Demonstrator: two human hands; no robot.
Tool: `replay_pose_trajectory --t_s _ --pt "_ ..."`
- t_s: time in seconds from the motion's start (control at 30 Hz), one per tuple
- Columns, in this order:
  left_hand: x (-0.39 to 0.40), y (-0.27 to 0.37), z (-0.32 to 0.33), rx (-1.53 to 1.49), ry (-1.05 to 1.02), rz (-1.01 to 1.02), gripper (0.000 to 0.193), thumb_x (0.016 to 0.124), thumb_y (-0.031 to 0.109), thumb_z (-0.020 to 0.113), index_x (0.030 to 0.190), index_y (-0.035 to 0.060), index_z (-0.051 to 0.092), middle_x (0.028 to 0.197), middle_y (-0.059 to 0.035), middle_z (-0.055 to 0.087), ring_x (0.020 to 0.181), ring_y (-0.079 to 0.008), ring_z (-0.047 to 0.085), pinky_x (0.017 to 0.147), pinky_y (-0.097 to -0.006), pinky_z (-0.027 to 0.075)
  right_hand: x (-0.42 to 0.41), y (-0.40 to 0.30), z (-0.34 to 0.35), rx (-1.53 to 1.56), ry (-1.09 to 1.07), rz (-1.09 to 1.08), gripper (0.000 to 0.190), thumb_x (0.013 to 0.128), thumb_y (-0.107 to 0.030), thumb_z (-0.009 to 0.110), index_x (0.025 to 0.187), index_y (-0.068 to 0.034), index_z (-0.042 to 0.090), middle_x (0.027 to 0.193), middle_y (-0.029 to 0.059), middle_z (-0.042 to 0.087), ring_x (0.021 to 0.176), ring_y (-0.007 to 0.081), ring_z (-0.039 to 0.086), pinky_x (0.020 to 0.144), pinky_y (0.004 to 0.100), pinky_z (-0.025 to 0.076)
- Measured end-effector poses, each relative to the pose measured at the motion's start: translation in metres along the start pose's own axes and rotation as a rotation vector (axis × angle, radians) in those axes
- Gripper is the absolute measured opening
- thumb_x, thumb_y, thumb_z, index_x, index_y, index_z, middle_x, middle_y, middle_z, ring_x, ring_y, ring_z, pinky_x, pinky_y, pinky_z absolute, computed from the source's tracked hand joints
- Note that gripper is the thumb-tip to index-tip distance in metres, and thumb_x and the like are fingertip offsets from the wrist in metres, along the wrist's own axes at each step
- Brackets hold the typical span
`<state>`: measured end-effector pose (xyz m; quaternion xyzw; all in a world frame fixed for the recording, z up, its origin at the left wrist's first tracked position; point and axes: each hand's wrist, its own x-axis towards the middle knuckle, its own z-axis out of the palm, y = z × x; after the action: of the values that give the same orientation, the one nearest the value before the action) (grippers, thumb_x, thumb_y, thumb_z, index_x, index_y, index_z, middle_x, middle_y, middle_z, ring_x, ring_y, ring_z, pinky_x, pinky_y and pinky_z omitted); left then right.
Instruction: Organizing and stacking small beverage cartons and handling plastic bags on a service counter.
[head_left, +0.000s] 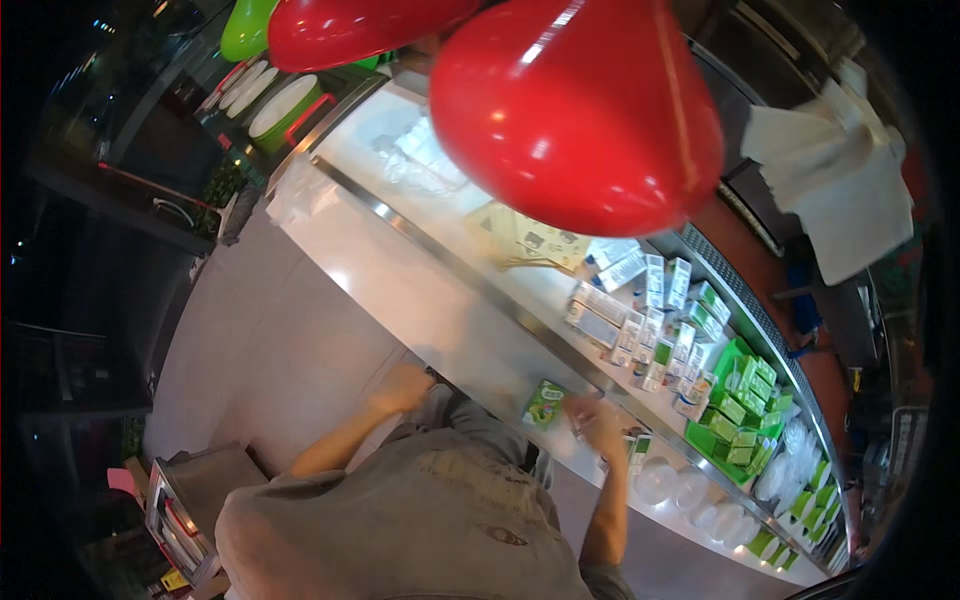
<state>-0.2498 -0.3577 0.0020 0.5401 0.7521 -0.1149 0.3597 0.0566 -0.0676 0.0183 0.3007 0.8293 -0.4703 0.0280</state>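
Before me runs a white counter (360, 259) with a metal rail along it. Close to its near edge lies a small green printed packet (544, 403). My right hand (594, 421) is just right of that packet, over the counter; its fingers are blurred, and whether it holds anything cannot be made out. My left hand (401, 388) is beside the counter's edge near my lap, with the fingers curled; what may be inside them is hidden. Beyond the rail stand several white cartons (598, 306) and a bright green tray (699, 442) of small green boxes.
Large red balloons (577, 112) hang over the counter's far side. Round clear plastic containers (654, 481) line the counter at right. A yellowish printed bag (525, 238) and clear plastic bags (420, 161) lie beyond the rail. Green-and-white pots (285, 109) stand at upper left.
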Motion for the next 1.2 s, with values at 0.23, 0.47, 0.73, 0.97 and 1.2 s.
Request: replay_pose_trajectory --t_s 0.23,0.47,0.73,0.97,1.2 --pt "0.021 -0.160 -0.068 -0.302 0.773 -0.321 0.019 0.087 0.020 0.063 0.098 0.0078 0.073 0.101 -0.0156 0.071 0.097 -0.0354 0.065 0.081 -0.0484 0.053 0.010 -0.062 0.138 -0.182 -0.325 0.116 0.026 0.086 -0.022 0.073 0.105 -0.005 0.075 0.096 0.0200 0.073 0.087 0.0353 0.070 0.076 0.0402 0.055" --pt "0.135 -0.301 -0.210 -0.535 1.131 -0.218 0.018 0.084 0.019 0.063 0.095 0.0131 0.076 0.094 -0.0113 0.074 0.087 -0.0354 0.069 0.083 -0.0442 0.054 0.080 -0.172 0.149 -0.131 0.014 0.034 0.028 0.088 -0.019 0.071 0.111 -0.004 0.072 0.105 0.0210 0.071 0.089 0.0360 0.070 0.078 0.0416 0.054" --pt "0.286 -0.401 -0.284 -0.529 1.129 -0.193 0.028 0.075 0.020 0.067 0.101 0.0155 0.075 0.104 -0.0142 0.073 0.098 -0.0372 0.068 0.091 -0.0445 0.054 0.059 -0.195 0.197 -0.121 0.066 0.219 0.032 0.083 -0.016 0.077 0.112 -0.004 0.072 0.105 0.0190 0.071 0.087 0.0312 0.072 0.076 0.0381 0.057" --pt "0.372 -0.436 -0.278 -0.898 1.099 0.007 0.029 0.074 0.023 0.072 0.099 0.0073 0.072 0.100 -0.0139 0.072 0.096 -0.0348 0.067 0.086 -0.0421 0.053 0.050 -0.221 0.219 -0.042 0.155 0.354 0.033 0.082 -0.015 0.078 0.112 -0.004 0.072 0.100 0.0185 0.071 0.088 0.0331 0.071 0.078 0.0387 0.056" --pt "0.343 -0.423 -0.316 -1.024 0.937 -0.138 0.023 0.076 0.020 0.075 0.094 0.0052 0.073 0.092 -0.0118 0.072 0.088 -0.0270 0.066 0.080 -0.0382 0.052 0.056 -0.213 0.228 -0.149 0.181 0.280 0.033 0.081 -0.015 0.077 0.111 -0.003 0.072 0.100 0.0190 0.071 0.087 0.0348 0.070 0.077 0.0405 0.056"
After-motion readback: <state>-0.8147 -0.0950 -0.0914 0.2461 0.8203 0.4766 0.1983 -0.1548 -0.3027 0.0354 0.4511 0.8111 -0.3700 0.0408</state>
